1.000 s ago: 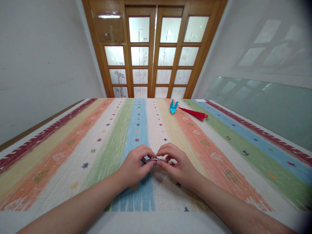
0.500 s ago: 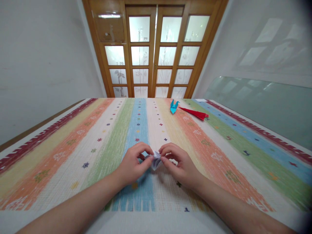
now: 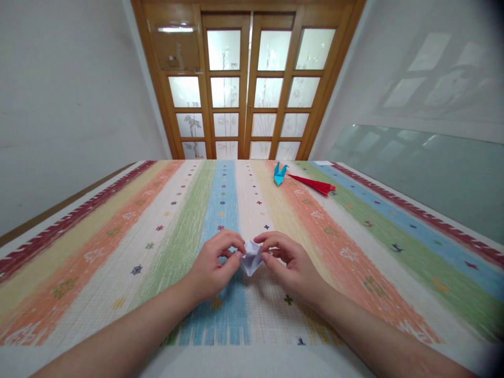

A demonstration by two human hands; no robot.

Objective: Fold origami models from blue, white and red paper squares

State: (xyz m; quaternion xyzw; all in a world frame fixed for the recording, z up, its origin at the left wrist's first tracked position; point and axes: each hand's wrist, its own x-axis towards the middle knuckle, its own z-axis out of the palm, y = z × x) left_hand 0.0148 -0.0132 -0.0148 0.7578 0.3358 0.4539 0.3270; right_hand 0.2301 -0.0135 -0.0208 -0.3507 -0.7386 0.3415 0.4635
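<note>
A small folded piece of pale lilac paper (image 3: 251,258) is held just above a striped tablecloth (image 3: 165,236) near the table's front middle. My left hand (image 3: 214,268) pinches its left edge between thumb and forefinger. My right hand (image 3: 289,265) pinches its right edge the same way. The paper is spread between them, with a point hanging down toward me. Both forearms reach in from the bottom of the view.
A folded blue paper figure (image 3: 280,173) and a long red folded paper (image 3: 316,184) lie at the far side of the table. A wooden glazed door (image 3: 246,89) stands behind the table. A glass pane (image 3: 425,168) leans along the right wall.
The paper was flat and mostly hidden between my fingertips; now my hands have drawn slightly apart and it has opened into a wider shape with a downward point.
</note>
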